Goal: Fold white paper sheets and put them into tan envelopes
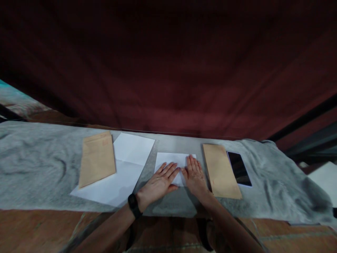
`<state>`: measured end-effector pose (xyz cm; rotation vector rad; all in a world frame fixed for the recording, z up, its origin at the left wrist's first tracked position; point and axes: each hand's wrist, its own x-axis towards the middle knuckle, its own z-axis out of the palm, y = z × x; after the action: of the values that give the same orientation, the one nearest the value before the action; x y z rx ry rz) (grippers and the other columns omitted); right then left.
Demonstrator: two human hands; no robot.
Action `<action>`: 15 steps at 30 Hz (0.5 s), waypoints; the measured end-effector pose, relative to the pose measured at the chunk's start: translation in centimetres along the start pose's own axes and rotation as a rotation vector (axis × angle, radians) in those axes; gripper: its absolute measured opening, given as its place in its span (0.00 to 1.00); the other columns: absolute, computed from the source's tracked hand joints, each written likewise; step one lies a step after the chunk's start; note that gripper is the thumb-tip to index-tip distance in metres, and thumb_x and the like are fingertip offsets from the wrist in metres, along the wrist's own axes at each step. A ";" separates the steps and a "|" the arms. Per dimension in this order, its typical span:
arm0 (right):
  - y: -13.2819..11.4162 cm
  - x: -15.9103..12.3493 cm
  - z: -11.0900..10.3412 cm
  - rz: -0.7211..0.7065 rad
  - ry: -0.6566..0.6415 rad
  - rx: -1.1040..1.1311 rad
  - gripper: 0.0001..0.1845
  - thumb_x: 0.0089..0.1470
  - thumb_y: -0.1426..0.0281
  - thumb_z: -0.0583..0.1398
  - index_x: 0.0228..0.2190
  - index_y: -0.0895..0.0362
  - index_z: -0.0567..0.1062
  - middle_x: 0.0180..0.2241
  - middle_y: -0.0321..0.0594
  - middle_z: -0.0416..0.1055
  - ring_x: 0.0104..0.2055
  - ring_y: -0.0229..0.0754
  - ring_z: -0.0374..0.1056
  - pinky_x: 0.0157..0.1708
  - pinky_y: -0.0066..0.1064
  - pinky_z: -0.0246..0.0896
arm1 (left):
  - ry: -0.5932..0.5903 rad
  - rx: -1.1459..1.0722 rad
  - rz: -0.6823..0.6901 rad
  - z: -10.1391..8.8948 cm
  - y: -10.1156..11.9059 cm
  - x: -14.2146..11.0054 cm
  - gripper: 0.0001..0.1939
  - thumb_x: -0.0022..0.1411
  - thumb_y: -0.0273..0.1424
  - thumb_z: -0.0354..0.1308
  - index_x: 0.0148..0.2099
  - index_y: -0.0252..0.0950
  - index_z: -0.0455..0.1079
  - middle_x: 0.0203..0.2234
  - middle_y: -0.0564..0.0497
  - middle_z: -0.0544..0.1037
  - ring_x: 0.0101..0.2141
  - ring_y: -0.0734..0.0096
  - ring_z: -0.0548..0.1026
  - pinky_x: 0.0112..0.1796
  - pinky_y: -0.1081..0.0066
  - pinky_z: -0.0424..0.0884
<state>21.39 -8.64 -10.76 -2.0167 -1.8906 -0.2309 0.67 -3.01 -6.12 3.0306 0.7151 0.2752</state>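
A folded sheet of white paper lies flat in front of me on the grey cloth. My left hand rests on its left and lower part, palm down with the fingers stretched out. On its right side my right hand lies flat too, fingers extended toward the far edge. The thumb of the right hand comes close to the left fingertips near the middle of the paper. Both hands cover much of the sheet, so its folds are partly hidden.
Left of me, brown envelopes sit on a creased white sheet. To the right are a brown envelope and a dark-screened phone beside it. Grey cloth covers the table. A dark red curtain hangs behind.
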 end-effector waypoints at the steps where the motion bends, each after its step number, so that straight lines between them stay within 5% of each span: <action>1: 0.1 -0.1 0.1 0.003 0.018 -0.008 0.34 0.72 0.59 0.45 0.69 0.67 0.54 0.69 0.59 0.53 0.72 0.55 0.50 0.68 0.51 0.48 | -0.013 0.006 0.023 -0.1 -0.1 -0.1 0.29 0.74 0.45 0.48 0.70 0.37 0.57 0.69 0.43 0.62 0.68 0.62 0.59 0.67 0.57 0.52; 11: 1.1 -1.1 -0.4 0.025 0.103 -0.072 0.35 0.71 0.59 0.47 0.69 0.70 0.51 0.67 0.64 0.56 0.69 0.59 0.55 0.65 0.52 0.54 | -0.048 0.067 0.046 -0.7 0.0 -0.7 0.21 0.77 0.36 0.44 0.66 0.37 0.63 0.66 0.44 0.66 0.66 0.64 0.64 0.66 0.59 0.52; 15: 1.0 -1.0 -0.6 0.011 0.098 -0.019 0.35 0.72 0.61 0.47 0.70 0.67 0.48 0.68 0.61 0.56 0.70 0.58 0.54 0.66 0.54 0.53 | 0.005 -0.015 0.016 -1.0 0.5 -0.8 0.22 0.75 0.41 0.47 0.65 0.38 0.65 0.65 0.44 0.68 0.65 0.61 0.65 0.65 0.58 0.55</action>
<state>22.40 -9.79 -10.75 -1.9898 -1.8243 -0.3395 -0.02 -3.83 -5.19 3.0243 0.6864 0.2874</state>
